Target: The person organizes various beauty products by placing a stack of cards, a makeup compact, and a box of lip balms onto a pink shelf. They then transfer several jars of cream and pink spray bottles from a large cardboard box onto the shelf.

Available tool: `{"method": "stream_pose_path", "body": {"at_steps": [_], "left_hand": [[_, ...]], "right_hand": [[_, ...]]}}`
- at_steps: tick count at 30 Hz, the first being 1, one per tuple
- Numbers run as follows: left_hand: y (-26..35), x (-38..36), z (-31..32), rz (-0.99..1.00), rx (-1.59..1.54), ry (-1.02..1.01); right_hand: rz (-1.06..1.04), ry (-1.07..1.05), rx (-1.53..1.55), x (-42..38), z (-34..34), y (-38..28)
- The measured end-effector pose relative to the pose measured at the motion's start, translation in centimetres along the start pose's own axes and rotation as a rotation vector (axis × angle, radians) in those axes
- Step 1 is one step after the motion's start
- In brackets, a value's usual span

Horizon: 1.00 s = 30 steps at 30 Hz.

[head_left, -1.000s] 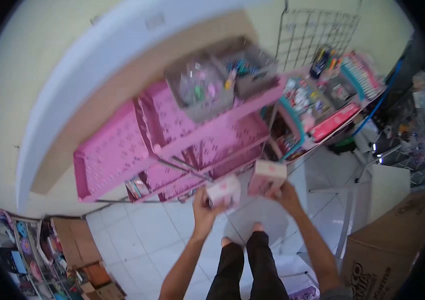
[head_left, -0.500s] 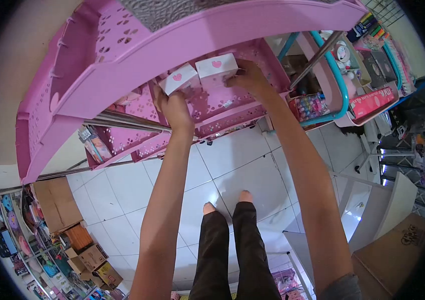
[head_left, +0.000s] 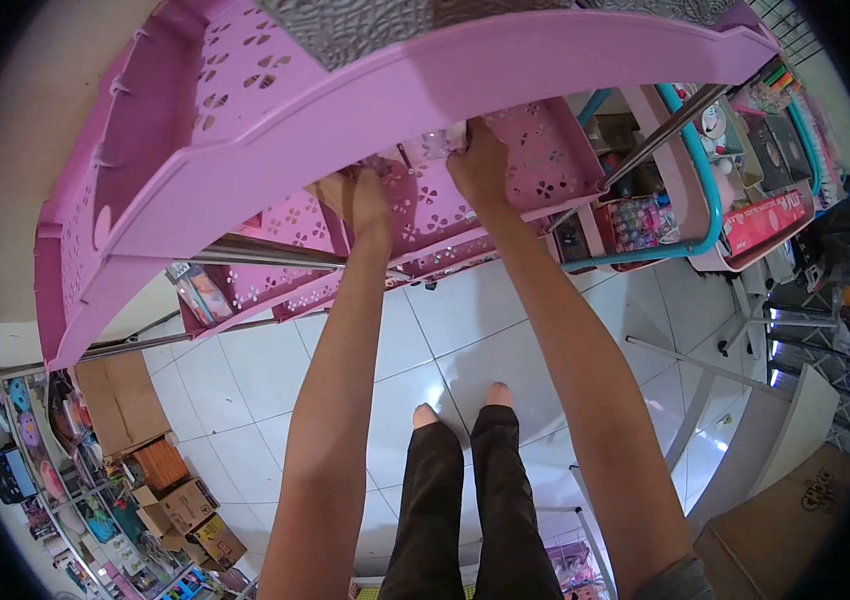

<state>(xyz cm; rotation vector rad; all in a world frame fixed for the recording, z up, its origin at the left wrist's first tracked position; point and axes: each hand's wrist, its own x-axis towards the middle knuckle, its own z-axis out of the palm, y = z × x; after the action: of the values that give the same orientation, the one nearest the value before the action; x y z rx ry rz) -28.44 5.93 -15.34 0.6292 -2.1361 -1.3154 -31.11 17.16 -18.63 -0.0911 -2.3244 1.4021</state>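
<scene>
Both hands reach under the front edge of a pink upper shelf (head_left: 245, 150), into a pink perforated tray (head_left: 545, 150) on the tier below. My right hand (head_left: 478, 168) has its fingers bent against the side of a white box (head_left: 442, 143), mostly covered by the shelf edge. My left hand (head_left: 353, 203) is at the tray's left part, by a divider; the shelf edge hides most of its fingers. What the left hand touches cannot be made out.
A metal pole (head_left: 265, 252) crosses left of the tray and another pole (head_left: 670, 135) stands at its right. Beside it, a teal-framed rack (head_left: 710, 200) holds small goods and a red box (head_left: 765, 222). Cardboard boxes (head_left: 190, 507) sit at lower left on the tiled floor (head_left: 415, 320).
Both hands have gone deeper under the upper shelf. The two white boxes with pink hearts, plainly visible before, are now mostly hidden behind its edge. The view has shifted slightly.
</scene>
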Motion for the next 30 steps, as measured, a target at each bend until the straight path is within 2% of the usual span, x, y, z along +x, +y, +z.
{"method": "stream_pose_path", "body": {"at_steps": [2,4,6,7,11,13,15,17,18,19,20,22,23,24,26,28,30], "left_hand": [[0.2,-0.3,-0.2,0.044,0.02,-0.031],[0.2,-0.2,-0.1,0.094,0.04,-0.064],[0.0,0.3,0.0,0.066,-0.177,-0.098],[-0.3,0.3,0.1,0.064,-0.176,-0.099],[-1.3,-0.1,0.5,0.114,0.041,-0.022],[-1.3,-1.0,0.4,0.159,0.109,0.003],[-1.0,-3.1,-0.1,0.187,0.185,0.067],[0.1,-8.7,-1.3,0.238,0.029,0.022],[2.3,-11.6,-3.1,0.169,-0.072,-0.183],[2.0,-15.8,-4.5,0.194,-0.192,-0.257],[4.8,-19.4,-6.9,-0.031,-0.25,-0.373],[7.4,-26.4,-12.1,-0.209,-0.304,-0.543],[8.6,-29.1,-14.8,-0.206,-0.366,-0.618],[10.4,-30.7,-17.5,-0.263,-0.359,-0.721],[13.4,-33.1,-22.2,-0.306,-0.399,-0.872],[17.1,-33.7,-25.3,-0.206,-0.421,-1.107],[19.3,-33.8,-25.5,-0.101,-0.501,-1.255]], "right_hand": [[0.002,-0.052,-0.045,0.2,-0.2,-1.5],[0.137,-0.177,-0.037,0.5,-0.3,-2.6],[0.116,-0.165,0.017,0.4,-0.1,-2.3],[0.092,-0.153,0.069,0.4,0.0,-2.0],[0.075,-0.259,-0.096,1.0,-0.3,-1.4],[0.215,-0.314,0.034,0.9,-1.3,-2.0],[0.235,-0.24,0.094,0.0,-2.1,-1.6],[0.233,-0.174,0.187,-1.3,-4.2,-1.6],[0.221,-0.174,0.216,-3.0,-6.2,-2.1],[0.135,-0.197,0.356,-5.1,-8.6,-1.9],[0.227,-0.176,0.616,-7.7,-12.3,-4.5],[0.478,-0.135,0.781,-13.0,-20.8,-10.6],[0.359,-0.114,0.781,-16.7,-23.9,-11.3],[0.689,-0.066,0.87,-18.4,-28.5,-16.2],[0.543,-0.102,0.775,-23.5,-34.6,-20.0],[0.534,0.015,0.682,-26.4,-40.2,-25.6],[0.482,0.167,0.602,-28.1,-44.6,-30.5]]}}
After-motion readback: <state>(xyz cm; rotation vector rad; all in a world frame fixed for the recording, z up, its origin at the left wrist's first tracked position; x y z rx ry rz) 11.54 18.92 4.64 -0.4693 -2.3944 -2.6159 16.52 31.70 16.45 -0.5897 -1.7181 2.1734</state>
